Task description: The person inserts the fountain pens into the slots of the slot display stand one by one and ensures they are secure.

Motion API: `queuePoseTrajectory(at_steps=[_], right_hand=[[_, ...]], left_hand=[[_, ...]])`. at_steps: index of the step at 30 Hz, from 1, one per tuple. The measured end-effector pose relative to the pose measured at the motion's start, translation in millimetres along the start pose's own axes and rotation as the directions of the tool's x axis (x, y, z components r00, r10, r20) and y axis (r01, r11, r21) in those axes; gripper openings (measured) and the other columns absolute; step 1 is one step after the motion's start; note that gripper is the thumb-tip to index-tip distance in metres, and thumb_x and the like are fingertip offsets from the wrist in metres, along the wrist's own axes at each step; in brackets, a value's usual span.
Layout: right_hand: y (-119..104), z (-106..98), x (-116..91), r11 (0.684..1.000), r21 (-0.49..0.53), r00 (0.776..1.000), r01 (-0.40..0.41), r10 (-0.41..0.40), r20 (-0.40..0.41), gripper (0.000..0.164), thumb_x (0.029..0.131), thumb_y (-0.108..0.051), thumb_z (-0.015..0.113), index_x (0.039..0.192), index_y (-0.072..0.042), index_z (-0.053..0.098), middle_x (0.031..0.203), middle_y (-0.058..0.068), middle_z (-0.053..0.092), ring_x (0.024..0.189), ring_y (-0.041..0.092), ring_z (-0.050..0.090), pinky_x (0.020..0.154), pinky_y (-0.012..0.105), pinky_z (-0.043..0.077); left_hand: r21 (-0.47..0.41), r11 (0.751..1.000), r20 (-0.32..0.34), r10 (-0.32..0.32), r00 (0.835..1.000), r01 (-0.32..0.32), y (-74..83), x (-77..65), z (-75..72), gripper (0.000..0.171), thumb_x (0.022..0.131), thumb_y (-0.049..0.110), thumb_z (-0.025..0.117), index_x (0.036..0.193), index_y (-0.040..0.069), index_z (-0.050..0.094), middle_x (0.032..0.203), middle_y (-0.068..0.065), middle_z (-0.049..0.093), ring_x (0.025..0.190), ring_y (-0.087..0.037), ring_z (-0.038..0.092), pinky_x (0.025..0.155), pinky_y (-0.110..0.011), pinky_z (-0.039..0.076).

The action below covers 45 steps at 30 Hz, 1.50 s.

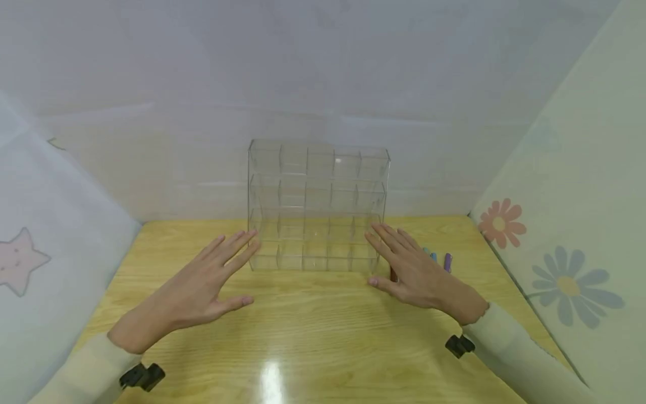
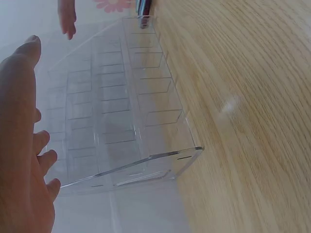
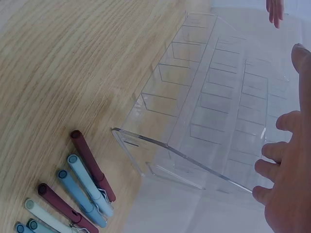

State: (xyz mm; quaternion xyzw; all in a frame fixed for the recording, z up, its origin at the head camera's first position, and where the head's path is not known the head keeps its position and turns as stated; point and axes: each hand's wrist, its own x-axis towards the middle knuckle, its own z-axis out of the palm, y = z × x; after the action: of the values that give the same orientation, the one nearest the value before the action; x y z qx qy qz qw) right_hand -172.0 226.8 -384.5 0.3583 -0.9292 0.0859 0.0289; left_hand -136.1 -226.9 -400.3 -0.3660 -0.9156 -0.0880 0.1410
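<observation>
A clear compartment rack (image 1: 318, 210) stands towards the far side of the table (image 1: 313, 331), seemingly at a positioning step; gripping it would call for pressure from both sides. Left hand (image 1: 204, 283) and right hand (image 1: 411, 275) flank it, wide, holding nothing, contact unclear; pens (image 3: 80, 196) lie right

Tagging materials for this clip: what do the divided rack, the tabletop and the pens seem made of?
Tabletop: wood or wood-look laminate, slightly shiny; grain lines, bright reflection.
Divided rack: clear, glossy plastic, likely acrylic; tabletop shows through.
Pens: smooth plastic or coated metal, soft sheen; even colour leaves it open.
</observation>
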Motion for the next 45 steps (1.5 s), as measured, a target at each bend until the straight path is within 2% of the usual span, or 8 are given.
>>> queuePoseTrajectory(at_steps=[10,16,20,24,29,35,38,45], right_hand=[[4.2,2.0,-1.6,1.0,0.02,1.0,-0.02,0.02,-0.004,0.086,0.108,-0.054,0.056,0.173,-0.018,0.013,0.182,0.008,0.006,0.168,0.037,0.017,0.134,0.065,0.019],[7.3,4.8,-3.1,0.998,0.04,0.999,-0.05,0.051,-0.003,0.085,0.108,-0.052,0.056,0.173,-0.013,0.017,0.182,0.011,0.01,0.167,0.038,0.018,0.134,0.064,0.02],[9.9,8.3,-6.4,0.994,0.079,0.997,-0.076,0.077,-0.018,0.086,0.108,-0.051,0.056,0.174,-0.019,0.011,0.181,0.014,0.013,0.167,0.04,0.019,0.132,0.067,0.021],[12.1,15.0,-12.4,0.988,0.125,0.995,-0.089,0.093,-0.027,0.086,0.109,-0.048,0.058,0.174,-0.023,0.008,0.181,0.014,0.014,0.166,0.042,0.02,0.13,0.069,0.024],[15.2,22.5,-18.0,0.975,0.181,0.991,-0.126,0.131,-0.014,0.083,0.11,-0.047,0.055,0.173,-0.016,0.012,0.181,0.013,0.013,0.166,0.043,0.019,0.129,0.071,0.025],[22.1,26.8,-20.4,0.956,0.246,0.985,-0.161,0.17,-0.018,0.08,0.112,-0.043,0.053,0.172,-0.007,0.015,0.181,0.014,0.013,0.166,0.044,0.019,0.129,0.07,0.026],[24.2,30.3,-22.7,0.947,0.272,0.982,-0.172,0.186,-0.025,0.078,0.112,-0.042,0.052,0.172,-0.009,0.015,0.18,0.014,0.013,0.166,0.044,0.019,0.128,0.071,0.026],[26.4,39.4,-28.9,0.923,0.323,0.973,-0.21,0.23,-0.025,0.076,0.113,-0.041,0.05,0.173,-0.012,0.014,0.18,0.013,0.014,0.166,0.043,0.019,0.128,0.072,0.026]], left_hand=[[-0.112,0.992,-0.014,-0.062,0.998,0.06,-6.1,0.6,5.4,0.096,0.101,0.052,0.068,0.173,0.015,0.016,0.181,-0.01,0.016,0.165,-0.039,0.027,0.14,-0.047,0.012],[-0.264,0.945,0.031,-0.194,0.981,0.195,-9.5,-1.2,13.5,0.098,0.102,0.041,0.069,0.174,0.021,0.006,0.182,-0.009,0.01,0.167,-0.04,0.017,0.139,-0.053,0.012],[-0.394,0.879,0.041,-0.275,0.961,0.268,-11.2,-2.6,22.6,0.096,0.104,0.035,0.068,0.174,0.022,0.004,0.182,-0.008,0.007,0.166,-0.045,0.014,0.128,-0.075,0.021],[-0.519,0.786,0.064,-0.356,0.932,0.336,-11.9,-7.2,38.0,0.091,0.108,0.032,0.063,0.173,0.029,0.0,0.183,-0.007,0.003,0.167,-0.045,0.009,0.123,-0.082,0.02],[-0.607,0.686,0.085,-0.447,0.891,0.402,-16.8,-9.5,60.9,0.087,0.111,0.034,0.057,0.172,0.036,-0.004,0.183,-0.007,0.002,0.167,-0.047,0.007,0.123,-0.083,0.016],[-0.7,0.56,0.107,-0.533,0.84,0.444,-23.1,4.9,78.9,0.086,0.112,0.042,0.054,0.169,0.044,-0.01,0.182,0.001,-0.002,0.167,-0.048,0.007,0.124,-0.083,0.015],[-0.743,0.501,0.126,-0.547,0.827,0.444,-26.8,11.6,87.2,0.086,0.112,0.044,0.052,0.168,0.045,-0.013,0.182,0.003,-0.006,0.166,-0.049,0.005,0.125,-0.081,0.016],[-0.81,0.408,0.139,-0.564,0.814,0.421,-31.0,24.2,103.8,0.086,0.113,0.041,0.051,0.171,0.031,-0.012,0.182,-0.003,-0.007,0.168,-0.045,0.004,0.132,-0.07,0.014]])
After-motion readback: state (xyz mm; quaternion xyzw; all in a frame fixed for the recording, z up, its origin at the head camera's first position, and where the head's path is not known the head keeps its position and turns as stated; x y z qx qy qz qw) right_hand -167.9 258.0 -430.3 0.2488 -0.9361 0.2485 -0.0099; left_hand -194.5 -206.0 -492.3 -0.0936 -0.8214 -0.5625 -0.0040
